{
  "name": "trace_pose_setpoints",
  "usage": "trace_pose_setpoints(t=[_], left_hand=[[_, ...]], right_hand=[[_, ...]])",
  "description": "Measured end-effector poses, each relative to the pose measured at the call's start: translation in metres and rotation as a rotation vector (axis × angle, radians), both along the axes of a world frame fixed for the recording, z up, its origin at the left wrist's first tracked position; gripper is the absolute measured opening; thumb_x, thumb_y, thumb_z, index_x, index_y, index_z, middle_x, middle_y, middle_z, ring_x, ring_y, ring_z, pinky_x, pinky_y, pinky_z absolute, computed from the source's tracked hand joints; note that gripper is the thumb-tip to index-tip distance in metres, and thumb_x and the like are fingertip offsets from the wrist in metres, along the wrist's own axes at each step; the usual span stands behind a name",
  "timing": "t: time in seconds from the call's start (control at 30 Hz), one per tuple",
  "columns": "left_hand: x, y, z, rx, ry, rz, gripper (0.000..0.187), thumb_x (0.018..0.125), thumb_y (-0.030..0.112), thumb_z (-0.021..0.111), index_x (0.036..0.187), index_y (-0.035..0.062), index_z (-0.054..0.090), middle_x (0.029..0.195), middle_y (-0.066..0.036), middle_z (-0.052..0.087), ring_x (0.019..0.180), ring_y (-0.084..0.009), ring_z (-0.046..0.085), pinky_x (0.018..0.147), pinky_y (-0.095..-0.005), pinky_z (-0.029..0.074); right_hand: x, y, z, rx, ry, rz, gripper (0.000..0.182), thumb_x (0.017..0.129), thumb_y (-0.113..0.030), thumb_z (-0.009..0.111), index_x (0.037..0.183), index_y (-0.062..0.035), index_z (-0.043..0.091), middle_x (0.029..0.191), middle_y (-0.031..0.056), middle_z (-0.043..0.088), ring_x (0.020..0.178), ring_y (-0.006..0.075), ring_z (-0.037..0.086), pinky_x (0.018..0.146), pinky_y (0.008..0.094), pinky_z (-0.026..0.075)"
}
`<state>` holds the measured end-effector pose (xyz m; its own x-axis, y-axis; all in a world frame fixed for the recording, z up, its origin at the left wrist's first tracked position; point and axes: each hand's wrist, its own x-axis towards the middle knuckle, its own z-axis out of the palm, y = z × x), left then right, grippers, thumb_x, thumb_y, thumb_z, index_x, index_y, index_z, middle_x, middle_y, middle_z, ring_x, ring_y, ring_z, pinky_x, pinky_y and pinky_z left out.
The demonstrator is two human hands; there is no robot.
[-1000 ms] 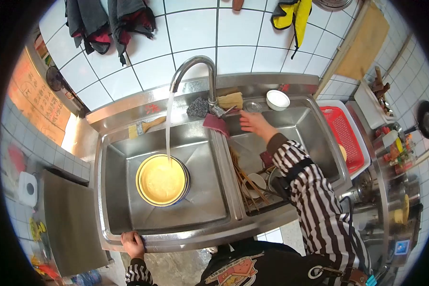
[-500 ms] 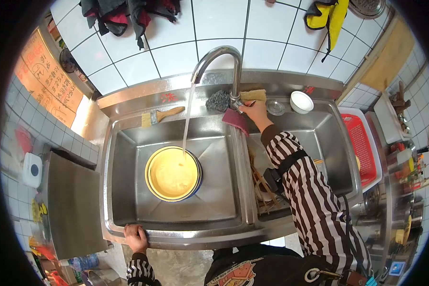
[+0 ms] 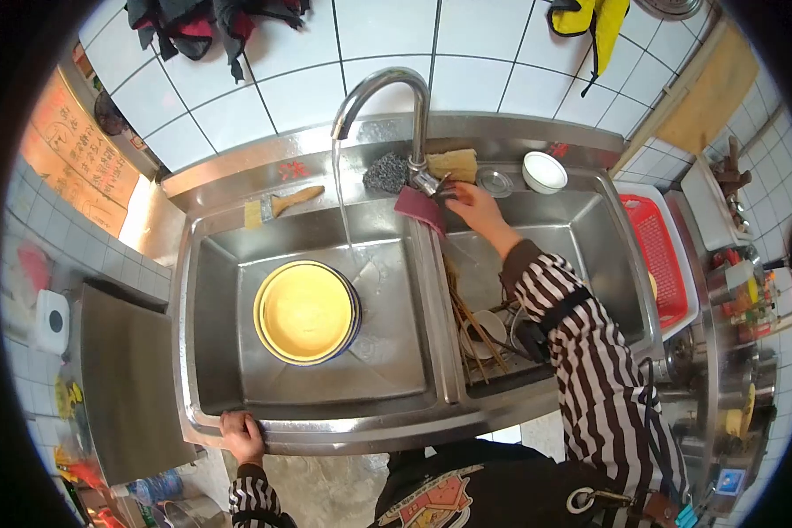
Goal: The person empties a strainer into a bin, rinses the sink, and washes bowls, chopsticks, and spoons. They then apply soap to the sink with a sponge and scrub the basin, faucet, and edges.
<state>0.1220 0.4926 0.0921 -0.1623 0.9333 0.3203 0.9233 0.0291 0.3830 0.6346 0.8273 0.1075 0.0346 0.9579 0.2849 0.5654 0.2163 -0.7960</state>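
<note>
My right hand (image 3: 477, 208) is at the faucet lever (image 3: 443, 186), its fingers closed around or pressed on it. From the curved faucet (image 3: 383, 81) a thin stream of water falls into the left basin (image 3: 229, 378), beside the stacked yellow bowls (image 3: 306, 310). The top bowl looks yellow inside, with a blue outer side showing beneath. My left hand (image 3: 242, 437) rests with its fingers curled over the sink's front edge, near the left corner. A maroon cloth (image 3: 420, 209) hangs over the divider next to the lever.
Behind the basins lie a brush (image 3: 282, 206), a dark scrubber (image 3: 385, 173), a yellow sponge (image 3: 452, 165), a round lid (image 3: 495, 183) and a white bowl (image 3: 545, 172). Chopsticks and dishes (image 3: 484, 334) lie in the right basin. A red basket (image 3: 658, 260) stands right.
The water stream has thinned and now lands beside the bowls instead of in them. My right hand has turned the lever slightly. The view has shifted, showing more dishes in the right basin.
</note>
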Motion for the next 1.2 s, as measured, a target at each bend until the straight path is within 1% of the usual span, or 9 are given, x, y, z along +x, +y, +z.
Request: trace_pose_setpoints(t=[0.03, 0.13, 0.23, 0.47, 0.6, 0.67, 0.73, 1.0, 1.2], left_hand=[[0.0, 0.0, 0.003, -0.037, 0.0, -0.009, 0.011, 0.074, 0.01, 0.047, 0.073, 0.0034, 0.056, 0.074, -0.012, 0.056, 0.076, -0.0316, 0.052, 0.091, -0.0458, 0.034], [-0.002, 0.0, 0.001, -0.051, 0.008, -0.008, 0.011, 0.074, 0.009, 0.047, 0.073, 0.0035, 0.056, 0.075, -0.012, 0.056, 0.076, -0.0309, 0.053, 0.091, -0.0458, 0.034], [-0.002, 0.001, 0.002, -0.035, 0.013, -0.008, 0.01, 0.073, 0.009, 0.048, 0.072, 0.0032, 0.056, 0.074, -0.012, 0.056, 0.076, -0.0307, 0.053, 0.09, -0.0459, 0.034], [-0.002, 0.001, 0.001, -0.029, 0.037, -0.016, 0.011, 0.073, 0.009, 0.048, 0.073, 0.0024, 0.057, 0.074, -0.013, 0.057, 0.077, -0.0324, 0.052, 0.089, -0.0458, 0.034], [0.001, 0.002, 0.005, -0.033, 0.038, -0.001, 0.011, 0.073, 0.01, 0.049, 0.072, 0.0025, 0.057, 0.074, -0.013, 0.057, 0.077, -0.0322, 0.052, 0.089, -0.0456, 0.034], [0.0, 0.001, 0.005, -0.046, 0.041, -0.01, 0.011, 0.073, 0.009, 0.049, 0.073, 0.0027, 0.057, 0.073, -0.012, 0.057, 0.077, -0.0316, 0.053, 0.089, -0.0456, 0.034], [0.0, 0.0, 0.003, -0.029, 0.056, -0.005, 0.01, 0.073, 0.009, 0.049, 0.072, 0.0031, 0.057, 0.072, -0.011, 0.057, 0.077, -0.0311, 0.053, 0.089, -0.0454, 0.034], [0.003, 0.001, 0.007, -0.003, 0.034, -0.02, 0.01, 0.073, 0.009, 0.049, 0.071, 0.0033, 0.058, 0.072, -0.011, 0.058, 0.077, -0.0305, 0.053, 0.09, -0.0446, 0.034], [-0.002, 0.0, 0.001, -0.038, 0.035, -0.028, 0.013, 0.075, 0.011, 0.046, 0.073, 0.0026, 0.056, 0.073, -0.013, 0.056, 0.076, -0.0315, 0.052, 0.09, -0.0444, 0.034]], right_hand=[[0.015, -0.014, -0.012, 0.05, -0.096, -0.058, 0.029, 0.07, -0.019, 0.065, 0.089, 0.0016, 0.059, 0.077, 0.0128, 0.063, 0.066, 0.0226, 0.061, 0.061, 0.0333, 0.048], [0.048, -0.078, -0.056, -1.014, 0.081, 0.157, 0.015, 0.074, -0.016, 0.06, 0.079, -0.0027, 0.062, 0.076, 0.0076, 0.062, 0.07, 0.0201, 0.059, 0.057, 0.0328, 0.048], [0.024, -0.131, -0.072, -1.185, -0.222, 0.174, 0.037, 0.072, -0.024, 0.063, 0.096, 0.0046, 0.06, 0.09, 0.0172, 0.061, 0.082, 0.0251, 0.06, 0.066, 0.0357, 0.049], [-0.023, -0.124, -0.146, -0.737, -0.881, 0.729, 0.038, 0.073, -0.026, 0.061, 0.099, 0.003, 0.06, 0.103, 0.0214, 0.058, 0.093, 0.0346, 0.056, 0.077, 0.0387, 0.045], [-0.024, -0.122, -0.114, -1.03, -0.226, 0.23, 0.038, 0.077, -0.023, 0.056, 0.102, 0.0063, 0.055, 0.099, 0.0226, 0.059, 0.085, 0.0334, 0.059, 0.073, 0.0397, 0.046], [-0.013, -0.115, -0.176, -0.936, -0.218, 0.231, 0.043, 0.081, -0.026, 0.053, 0.109, 0.0071, 0.051, 0.103, 0.0215, 0.057, 0.089, 0.0317, 0.058, 0.072, 0.0423, 0.046], [-0.018, -0.128, -0.126, -1.234, 0.5, 0.133, 0.045, 0.082, -0.028, 0.053, 0.113, 0.005, 0.049, 0.109, 0.0159, 0.056, 0.093, 0.0303, 0.056, 0.074, 0.0426, 0.046], [0.006, -0.148, -0.126, -1.253, 0.681, 0.09, 0.034, 0.073, -0.018, 0.063, 0.101, -0.0012, 0.057, 0.101, 0.0104, 0.058, 0.095, 0.0212, 0.053, 0.079, 0.0353, 0.043], [0.028, -0.16, -0.04, -1.204, 0.853, 0.082, 0.017, 0.073, -0.005, 0.06, 0.089, 0.0005, 0.059, 0.087, 0.0104, 0.062, 0.074, 0.0213, 0.061, 0.062, 0.0355, 0.051]])
